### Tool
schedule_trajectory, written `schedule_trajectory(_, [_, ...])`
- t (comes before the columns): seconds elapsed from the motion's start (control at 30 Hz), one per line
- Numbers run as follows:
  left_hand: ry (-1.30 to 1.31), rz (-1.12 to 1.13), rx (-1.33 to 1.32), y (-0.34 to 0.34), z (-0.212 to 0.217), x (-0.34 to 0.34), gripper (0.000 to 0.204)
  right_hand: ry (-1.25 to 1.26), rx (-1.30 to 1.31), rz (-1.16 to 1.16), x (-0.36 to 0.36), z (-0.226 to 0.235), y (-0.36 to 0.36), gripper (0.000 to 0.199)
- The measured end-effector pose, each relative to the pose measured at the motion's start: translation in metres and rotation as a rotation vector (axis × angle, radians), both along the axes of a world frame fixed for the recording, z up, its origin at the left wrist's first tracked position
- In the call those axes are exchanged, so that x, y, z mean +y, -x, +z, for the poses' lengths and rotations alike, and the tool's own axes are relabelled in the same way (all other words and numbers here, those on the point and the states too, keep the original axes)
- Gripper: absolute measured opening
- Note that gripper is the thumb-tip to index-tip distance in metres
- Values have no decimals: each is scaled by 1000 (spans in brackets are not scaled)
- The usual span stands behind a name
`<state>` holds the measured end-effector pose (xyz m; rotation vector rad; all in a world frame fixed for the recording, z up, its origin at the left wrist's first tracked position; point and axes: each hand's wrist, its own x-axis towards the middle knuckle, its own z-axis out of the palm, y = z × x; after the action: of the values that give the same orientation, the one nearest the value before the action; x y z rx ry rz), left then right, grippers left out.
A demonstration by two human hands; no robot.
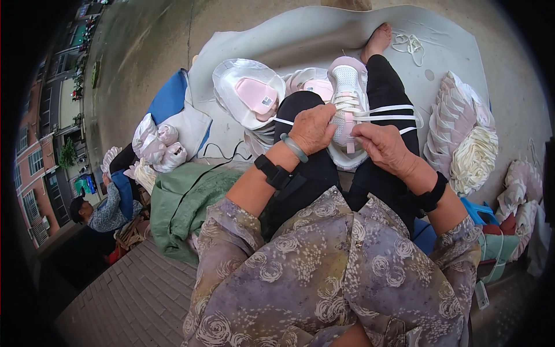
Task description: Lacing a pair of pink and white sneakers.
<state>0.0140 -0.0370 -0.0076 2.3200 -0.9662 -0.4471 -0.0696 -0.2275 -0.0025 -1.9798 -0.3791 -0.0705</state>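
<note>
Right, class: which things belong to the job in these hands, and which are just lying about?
In the job:
- white-and-pink shoe, between left hand and right hand
- white laces threaded through it
- likely: cream lace bundle, pale shoe pieces

Apparently lying about:
- green sheeting
- blue plastic object

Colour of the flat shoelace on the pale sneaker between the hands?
White; the long, flat fabric shoelace shows best in the head view.

Daylight outdoors — grey concrete ground, brick paving lower left — reddish building, windows far left.
</note>
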Motion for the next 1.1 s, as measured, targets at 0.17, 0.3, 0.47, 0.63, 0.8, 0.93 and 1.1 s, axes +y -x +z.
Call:
schedule_trajectory(0.17, [92, -135, -279, 11, 12, -3, 24, 258, 67, -114, -11, -4, -1, 11])
schedule_trajectory(0.3, [-2, -403, -565, 24, 14, -13, 20, 166, 102, -155, -14, -13, -6, 14])
schedule_trajectory(0.47, [-120, -476, -835, 26, 1, -24, 8, 235, 29, -139, -4, -16, -1, 14])
schedule_trajectory(0.63, [-111, -533, -777, 24, 2, -8, 8, 310, 24, -111, -10, -17, 2, 14])
schedule_trajectory(0.8, [-105, -525, -741, 24, 4, -5, 7, 242, 85, -187, -12, -19, 3, 18])
schedule_trajectory(0.93, [-49, -513, -694, 25, 5, -7, 8, -55, 206, -213, 0, -14, 2, 9])
schedule_trajectory(1.1, [-10, -492, -682, 23, 10, -4, 9, 119, -18, -307, 12, -10, -9, 13])
